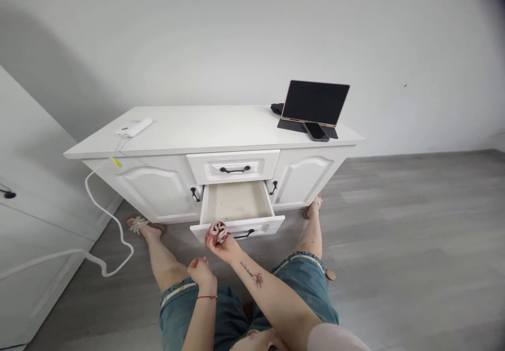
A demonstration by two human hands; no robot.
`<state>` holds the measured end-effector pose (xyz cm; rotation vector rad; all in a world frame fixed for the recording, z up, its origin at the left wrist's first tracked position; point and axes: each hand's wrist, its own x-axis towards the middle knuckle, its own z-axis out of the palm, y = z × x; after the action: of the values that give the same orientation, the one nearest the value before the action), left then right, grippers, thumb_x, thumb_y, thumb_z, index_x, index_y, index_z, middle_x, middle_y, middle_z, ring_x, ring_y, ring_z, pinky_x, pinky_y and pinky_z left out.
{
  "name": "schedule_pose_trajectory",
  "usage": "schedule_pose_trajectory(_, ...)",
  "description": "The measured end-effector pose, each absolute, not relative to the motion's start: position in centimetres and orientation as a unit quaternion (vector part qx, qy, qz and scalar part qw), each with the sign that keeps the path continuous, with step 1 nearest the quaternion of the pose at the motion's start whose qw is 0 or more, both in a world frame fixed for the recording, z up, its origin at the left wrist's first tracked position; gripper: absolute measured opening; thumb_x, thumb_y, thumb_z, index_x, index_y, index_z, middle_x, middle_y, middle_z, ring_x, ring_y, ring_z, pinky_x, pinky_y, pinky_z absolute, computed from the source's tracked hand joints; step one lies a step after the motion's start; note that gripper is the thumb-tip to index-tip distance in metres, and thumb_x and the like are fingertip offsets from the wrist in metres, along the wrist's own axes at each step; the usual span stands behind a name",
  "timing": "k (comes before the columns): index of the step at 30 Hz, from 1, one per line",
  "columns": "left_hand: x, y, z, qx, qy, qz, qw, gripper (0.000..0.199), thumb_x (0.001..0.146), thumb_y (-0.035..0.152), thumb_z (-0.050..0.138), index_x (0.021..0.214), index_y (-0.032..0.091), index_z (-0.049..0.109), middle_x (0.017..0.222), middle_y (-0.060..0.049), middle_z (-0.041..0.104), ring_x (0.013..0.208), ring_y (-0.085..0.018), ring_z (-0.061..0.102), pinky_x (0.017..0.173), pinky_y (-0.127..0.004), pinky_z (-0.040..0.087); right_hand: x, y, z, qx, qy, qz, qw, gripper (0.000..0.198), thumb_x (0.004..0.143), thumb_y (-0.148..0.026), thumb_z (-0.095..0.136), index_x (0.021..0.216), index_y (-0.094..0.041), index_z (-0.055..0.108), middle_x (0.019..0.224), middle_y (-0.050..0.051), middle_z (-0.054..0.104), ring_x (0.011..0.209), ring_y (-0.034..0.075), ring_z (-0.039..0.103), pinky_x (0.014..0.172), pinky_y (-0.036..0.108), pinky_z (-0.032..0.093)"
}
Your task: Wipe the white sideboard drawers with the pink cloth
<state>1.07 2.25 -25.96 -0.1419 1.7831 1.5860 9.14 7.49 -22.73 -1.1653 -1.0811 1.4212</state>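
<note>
My right hand (pixel 224 247) is closed around a rolled-up cloth (pixel 218 230), red outside with white showing in its coiled end. It holds the roll at the front edge of the pulled-out lower drawer (pixel 240 201), whose pale bottom shows a few small specks. Lower and to the left, my left hand (pixel 202 273) is above my thigh, its fingers curled in and no object showing in them. A red string bracelet is around that wrist.
The drawer belongs to a white cabinet (pixel 205 124). On its top stand a tablet (pixel 315 102) on a folding cover, a phone (pixel 316 131) and a white device (pixel 134 128). A white cable (pixel 114 219) hangs at the left, near a wardrobe (pixel 43 193).
</note>
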Motion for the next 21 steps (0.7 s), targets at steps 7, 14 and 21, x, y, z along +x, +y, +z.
schedule_pose_trajectory(7, 3.7, 2.3, -25.7, -0.068, 0.667, 0.607, 0.427, 0.023, 0.076, 0.002, 0.053, 0.074, 0.023, 0.046, 0.071, 0.005, 0.051, 0.064, -0.009, 0.057, 0.079, -0.024, 0.051, 19.1, 6.8, -23.2, -0.294, -0.112, 0.827, 0.466, 0.024, 0.091, -0.011, 0.034, 0.089, -0.012, 0.058, 0.089, 0.005, 0.058, 0.084, 0.007, 0.062, 0.076, 0.016, 0.054)
schedule_pose_trajectory(14, 7.6, 5.7, -25.6, -0.061, 0.604, 0.538, 0.585, 0.024, 0.08, 0.002, 0.053, 0.067, 0.021, 0.054, 0.068, -0.002, 0.06, 0.063, -0.012, 0.061, 0.073, -0.025, 0.053, 25.9, 7.3, -24.3, -0.242, 0.023, 0.848, 0.471, 0.022, 0.084, 0.0, 0.037, 0.098, -0.014, 0.048, 0.093, 0.001, 0.048, 0.075, 0.003, 0.057, 0.064, 0.007, 0.052)
schedule_pose_trajectory(21, 10.3, 8.7, -25.8, -0.055, 0.585, 0.499, 0.637, 0.025, 0.084, 0.005, 0.057, 0.065, 0.021, 0.054, 0.067, -0.002, 0.06, 0.063, -0.012, 0.058, 0.067, -0.025, 0.049, 31.1, 6.8, -22.9, -0.218, 0.087, 0.834, 0.499, 0.022, 0.087, -0.003, 0.034, 0.103, -0.012, 0.046, 0.095, 0.002, 0.048, 0.074, 0.002, 0.059, 0.061, 0.008, 0.053)
